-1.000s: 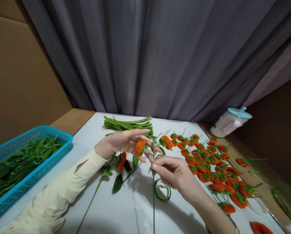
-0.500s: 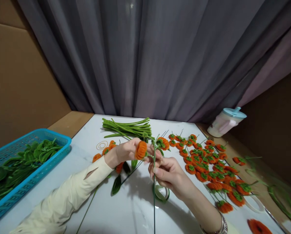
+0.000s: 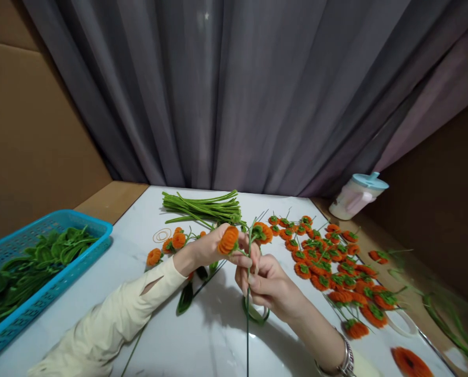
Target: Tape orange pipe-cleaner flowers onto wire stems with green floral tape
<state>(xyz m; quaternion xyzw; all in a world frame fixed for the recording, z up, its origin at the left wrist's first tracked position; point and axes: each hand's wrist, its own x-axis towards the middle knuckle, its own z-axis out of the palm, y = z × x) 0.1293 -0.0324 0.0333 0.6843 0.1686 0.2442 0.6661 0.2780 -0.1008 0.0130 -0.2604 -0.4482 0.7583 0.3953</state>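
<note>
One grey curtain [image 3: 187,94] hangs behind one white table [image 3: 159,340]. One blue basket [image 3: 107,233] holds green leaves, which are too overlapped to count, and one bundle of green strips [image 3: 202,205] lies at the far side. There is one lidded cup [image 3: 352,201]. The left hand [image 3: 206,248] closes its fingers on the upper part of one upright green stem [image 3: 248,324], and the right hand [image 3: 275,288] pinches the same stem just below. The stem is between the two hands, above the table, with two orange heads [image 3: 228,240] near its top, one on each side. The work in hand seems to be fine finger work at this point, and any change of grip seems to call for one hand to hold the stem steady. On the right lie more than thirty loose orange pieces [image 3: 323,267], not exactly countable; at least four orange buds [image 3: 179,240] lie on the left. One round green coil [image 3: 256,319] is partly hidden beneath the right hand. Smallest are two thin loops [image 3: 162,229], one inside the other.
</note>
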